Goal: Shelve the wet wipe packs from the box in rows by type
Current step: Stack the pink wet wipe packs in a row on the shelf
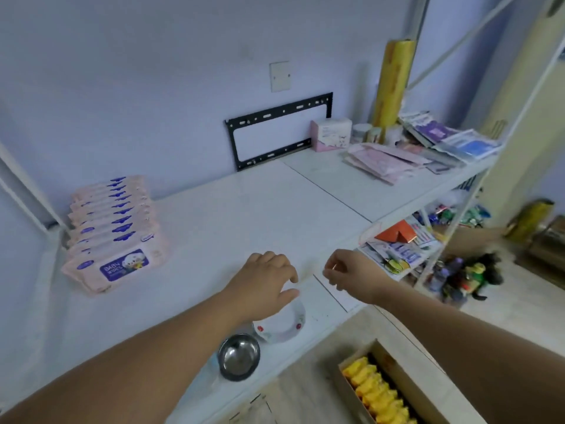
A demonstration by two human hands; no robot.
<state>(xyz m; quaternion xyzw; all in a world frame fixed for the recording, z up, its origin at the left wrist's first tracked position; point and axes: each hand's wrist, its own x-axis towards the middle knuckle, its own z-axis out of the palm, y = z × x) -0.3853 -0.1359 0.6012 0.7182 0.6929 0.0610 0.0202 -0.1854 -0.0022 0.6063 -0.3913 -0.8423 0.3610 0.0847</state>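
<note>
Hovering left hand (265,284), right hand (351,275); pink packs (113,234) on shelf (244,209)

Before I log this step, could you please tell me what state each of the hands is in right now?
Left hand: open, fingers relaxed, holding nothing.
Right hand: open, fingers loosely curled, holding nothing.

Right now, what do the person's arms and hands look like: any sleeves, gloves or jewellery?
The left arm and right arm are bare, with no sleeve in view. The left hand and right hand wear no gloves; no watch, bracelet or ring shows, though the picture is soft.
</note>
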